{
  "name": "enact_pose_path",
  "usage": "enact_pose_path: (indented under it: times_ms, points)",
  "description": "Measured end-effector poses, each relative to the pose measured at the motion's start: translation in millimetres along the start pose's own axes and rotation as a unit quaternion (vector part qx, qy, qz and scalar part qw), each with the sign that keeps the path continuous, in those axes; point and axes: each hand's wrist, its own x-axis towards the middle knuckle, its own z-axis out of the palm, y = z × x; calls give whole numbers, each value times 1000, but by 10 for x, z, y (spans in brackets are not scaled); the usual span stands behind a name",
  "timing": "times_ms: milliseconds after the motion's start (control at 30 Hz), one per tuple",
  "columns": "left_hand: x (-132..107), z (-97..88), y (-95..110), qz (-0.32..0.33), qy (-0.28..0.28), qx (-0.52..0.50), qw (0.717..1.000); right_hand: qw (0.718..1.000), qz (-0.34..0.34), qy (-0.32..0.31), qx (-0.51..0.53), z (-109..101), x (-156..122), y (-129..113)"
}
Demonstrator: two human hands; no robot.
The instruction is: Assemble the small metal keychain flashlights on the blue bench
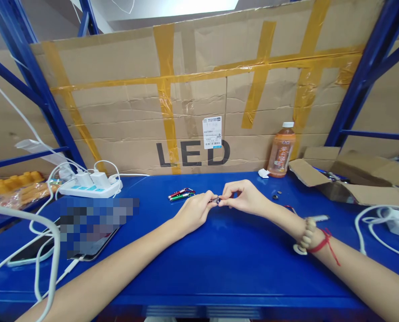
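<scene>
My left hand (194, 209) is closed around a small, shiny metal piece (216, 201) above the middle of the blue table; most of it is hidden by the fingers. From the right, my right hand (244, 197) pinches the same piece's exposed end between thumb and fingertips. Just left of my hands lie two slim metallic pen-like tubes, one red (176, 193) and one green (181, 197), resembling pocket flashlights. Beyond my right wrist, a few small dark round parts (275, 197) rest on the table. A silvery tube (320, 218) is partly covered by my right forearm.
An orange drink bottle (281, 152) stands by crumpled tissue (263, 173) at the back. An open cardboard box (340, 190) with items inside sits right. Left are a white power strip (95, 188), cables and a phone (31, 250). A cardboard wall (128, 120) closes off the back.
</scene>
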Motion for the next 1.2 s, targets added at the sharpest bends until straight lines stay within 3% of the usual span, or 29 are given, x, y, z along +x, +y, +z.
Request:
enact_pose_path:
  times_ms: [100,200,367,667,767,900,1067,1200]
  points:
    - [6,16,-15,7,29,30,999,991,107,1,75,56,9,-51]
    - [10,23,-24,10,54,53,997,981,161,5,110,77,23,-87]
    - [19,14,-22,-3,49,73,996,977,187,1,106,59,32,-96]
    - [46,-33,35,-53,11,9,998,966,235,-10,111,14,60,-141]
    - [49,-43,44,-47,4,-12,999,957,258,-36,130,-45,58,-137]
    - [42,-34,23,10,5,-37,999,944,293,-51,146,-80,49,-125]
    - [39,-14,-2,-6,24,-47,999,954,275,-29,118,-15,59,-75]
    - [51,-8,-15,-71,28,-49,996,982,174,72,7,1,71,-16]
